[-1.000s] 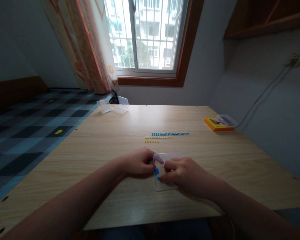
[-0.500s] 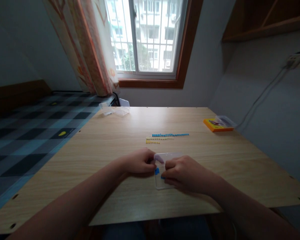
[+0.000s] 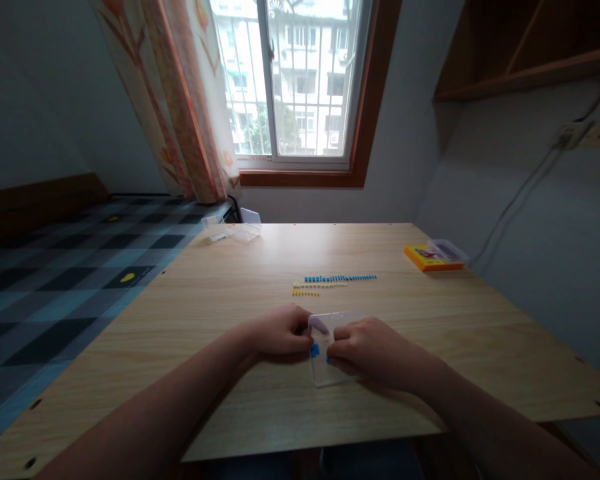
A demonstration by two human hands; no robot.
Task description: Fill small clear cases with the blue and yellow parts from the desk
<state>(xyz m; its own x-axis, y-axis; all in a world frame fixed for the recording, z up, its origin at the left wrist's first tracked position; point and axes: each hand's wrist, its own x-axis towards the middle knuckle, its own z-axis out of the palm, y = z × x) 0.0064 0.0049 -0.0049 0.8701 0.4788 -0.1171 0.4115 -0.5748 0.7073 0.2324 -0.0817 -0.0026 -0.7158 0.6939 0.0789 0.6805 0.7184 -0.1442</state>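
- Our left hand [image 3: 279, 330] rests on the bench [image 3: 205, 373], fingers curled against the left edge of the clear box [image 3: 330, 377]; whether that grip is actually clamped on the wall, we cannot tell.
- Our right hand [image 3: 367, 350] lies over the box, grip pinched together on a blue piece [image 3: 328, 360]. A second blue piece [image 3: 315, 349] sits just beside it, inside the box.
- Risk: the box is light and looks slippery; if the left hand gives, we judge it would skid.
- Risk: the pieces are tiny, and a loose pinch could drop one onto the bench.
- Farther off, the blue row [image 3: 340, 277] and yellow rows [image 3: 313, 289]: a sleeve or forearm sweep would scatter them.
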